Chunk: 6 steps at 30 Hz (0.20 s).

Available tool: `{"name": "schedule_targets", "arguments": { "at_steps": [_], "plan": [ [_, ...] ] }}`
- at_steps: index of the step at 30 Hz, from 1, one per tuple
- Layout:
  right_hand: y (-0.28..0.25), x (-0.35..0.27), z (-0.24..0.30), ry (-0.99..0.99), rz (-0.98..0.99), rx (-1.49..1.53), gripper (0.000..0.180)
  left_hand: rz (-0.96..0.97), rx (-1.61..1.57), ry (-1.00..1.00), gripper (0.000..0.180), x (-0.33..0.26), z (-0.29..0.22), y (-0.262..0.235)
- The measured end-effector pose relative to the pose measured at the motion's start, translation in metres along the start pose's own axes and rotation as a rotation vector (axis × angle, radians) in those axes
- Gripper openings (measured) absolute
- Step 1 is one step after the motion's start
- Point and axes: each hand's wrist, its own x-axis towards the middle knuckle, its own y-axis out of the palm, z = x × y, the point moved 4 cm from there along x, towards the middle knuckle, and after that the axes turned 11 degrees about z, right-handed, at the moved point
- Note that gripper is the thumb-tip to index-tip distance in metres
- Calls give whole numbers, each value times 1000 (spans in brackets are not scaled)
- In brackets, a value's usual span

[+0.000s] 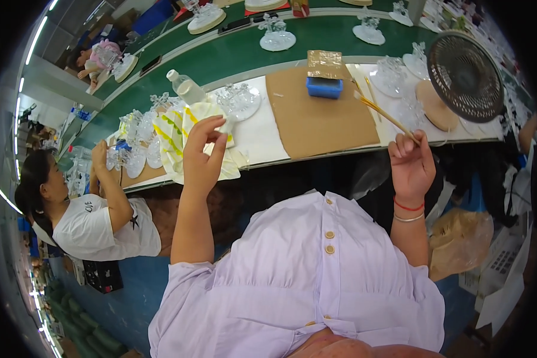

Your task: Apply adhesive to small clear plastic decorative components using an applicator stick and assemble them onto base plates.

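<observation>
My right hand (410, 164) is closed round a slim wooden paintbrush (391, 115), whose pale tip points up and left over the cardboard. It may be more than one stick. My left hand (204, 156) is raised in front of a crumpled white cloth with yellow and green marks (173, 140); its thumb and fingers are apart with nothing between them. Beyond the cloth a clear bottle with a white cap (187, 88) leans near a clear figurine on a round base (240, 100). A small blue box (324, 88) with a tan-taped flap sits on the cardboard sheet (316, 128).
A black round fan (465, 76) stands at the right, near more clear figurines (389, 76). Behind runs a green belt (322, 39) carrying similar pieces. At the left a co-worker in a white shirt (110, 224) works at the same bench. A brown bag (461, 238) lies at lower right.
</observation>
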Motion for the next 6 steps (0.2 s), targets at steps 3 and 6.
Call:
{"name": "schedule_targets", "arguments": {
  "at_steps": [3,6],
  "plan": [
    [-12,15,-2,-20,-5,-21,20,3,-18,2,26,31,15,1],
    [-17,31,-10,4,25,-15,22,43,355,39,27,62,26,-1]
  ]
}}
